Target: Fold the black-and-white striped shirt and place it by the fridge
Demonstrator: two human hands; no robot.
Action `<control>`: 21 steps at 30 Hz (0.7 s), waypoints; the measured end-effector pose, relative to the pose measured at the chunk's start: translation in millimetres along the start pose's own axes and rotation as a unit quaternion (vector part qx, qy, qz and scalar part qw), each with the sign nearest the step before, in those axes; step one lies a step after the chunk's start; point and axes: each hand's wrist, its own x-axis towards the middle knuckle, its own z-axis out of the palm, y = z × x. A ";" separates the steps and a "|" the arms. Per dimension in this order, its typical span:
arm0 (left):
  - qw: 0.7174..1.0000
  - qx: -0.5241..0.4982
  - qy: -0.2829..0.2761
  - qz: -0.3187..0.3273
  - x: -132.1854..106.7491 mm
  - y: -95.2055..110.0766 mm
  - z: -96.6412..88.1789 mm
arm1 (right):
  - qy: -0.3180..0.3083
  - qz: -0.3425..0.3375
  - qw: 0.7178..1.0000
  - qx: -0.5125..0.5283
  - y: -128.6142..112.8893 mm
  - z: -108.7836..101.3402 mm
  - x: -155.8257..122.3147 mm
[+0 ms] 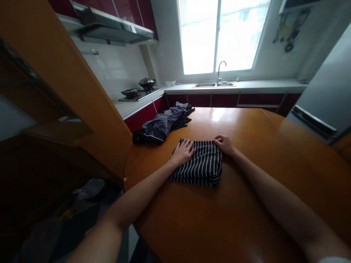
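A folded black cloth garment with white stripes (203, 164) lies in a rough rectangle on the wooden table. My left hand (183, 152) rests flat on its far left part, fingers spread. At the far right corner, the curled fingers of my right hand (225, 144) pinch the garment's edge. What kind of garment it is cannot be made out in its folded state. Beyond my left hand, a heap of dark grey and black clothes (164, 122) lies along the table's left edge.
The round-ended wooden table (274, 160) fills the middle. Behind it run a white counter with a sink (215, 84) and faucet, and a stove with a lidded wok (147, 83). A wooden partition (90, 95) stands close on the left, a fridge (326, 87) on the right.
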 end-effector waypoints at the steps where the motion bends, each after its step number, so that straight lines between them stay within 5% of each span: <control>1: 1.000 0.001 -0.002 0.001 0.7 0.8 0.1 | 0.027 0.007 0.999 -0.036 -3.4 -1.2 -2.7; 6: 1.000 -0.008 0.012 0.008 1.1 3.1 -0.6 | 0.139 -0.069 0.987 -0.048 -33.6 -16.0 -60.7; 12: 0.999 -0.037 0.014 0.016 1.1 3.6 -1.3 | -0.030 -0.291 0.953 -0.081 -75.3 -22.4 -165.9; 21: 0.999 -0.031 0.019 0.017 2.2 1.5 -1.0 | -0.060 -0.276 0.954 -0.100 -75.2 -9.1 -164.6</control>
